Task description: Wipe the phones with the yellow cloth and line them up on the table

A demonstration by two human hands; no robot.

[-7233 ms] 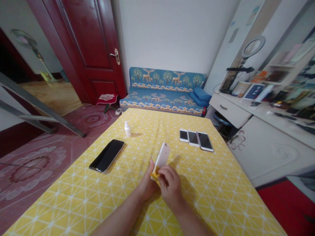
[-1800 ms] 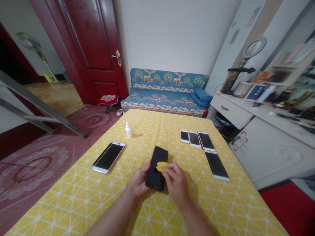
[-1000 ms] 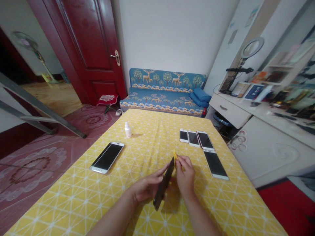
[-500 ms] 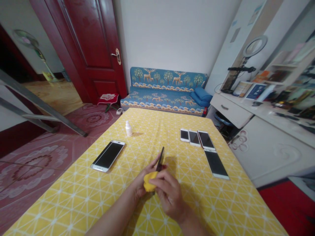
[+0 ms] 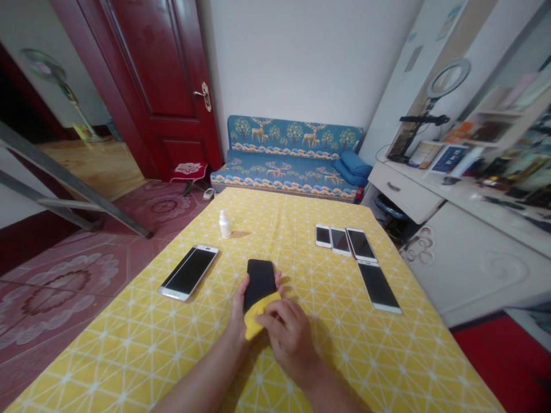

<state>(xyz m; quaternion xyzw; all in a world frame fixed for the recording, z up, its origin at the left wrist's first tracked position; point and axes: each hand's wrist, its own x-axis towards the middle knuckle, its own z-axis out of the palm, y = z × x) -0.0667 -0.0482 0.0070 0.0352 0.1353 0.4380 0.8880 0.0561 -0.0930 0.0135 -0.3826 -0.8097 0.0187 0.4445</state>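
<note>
A dark phone (image 5: pixel 260 276) is gripped in my left hand (image 5: pixel 236 307), its thumb on the left edge and fingertips showing at the right edge. The broad dark face of the phone is turned up toward me. My right hand (image 5: pixel 291 338) pinches a yellow cloth (image 5: pixel 253 322), which lies across the lower part of that face and hides it. To the left rests a larger phone (image 5: pixel 189 273) with a white frame. Beyond it stands a small white spray bottle (image 5: pixel 225 225).
On the table's right side lie several more phones, among them a small white phone (image 5: pixel 322 236) and a long white phone (image 5: pixel 379 287). The yellow patterned tablecloth (image 5: pixel 142 350) covers the table. A blue sofa (image 5: pixel 284 166) stands past the far edge, a white cabinet (image 5: pixel 486 269) at the right.
My left hand has turned the phone from edge-on to face up. The cloth in my right hand now spreads over its lower end. The other phones and the bottle have stayed put.
</note>
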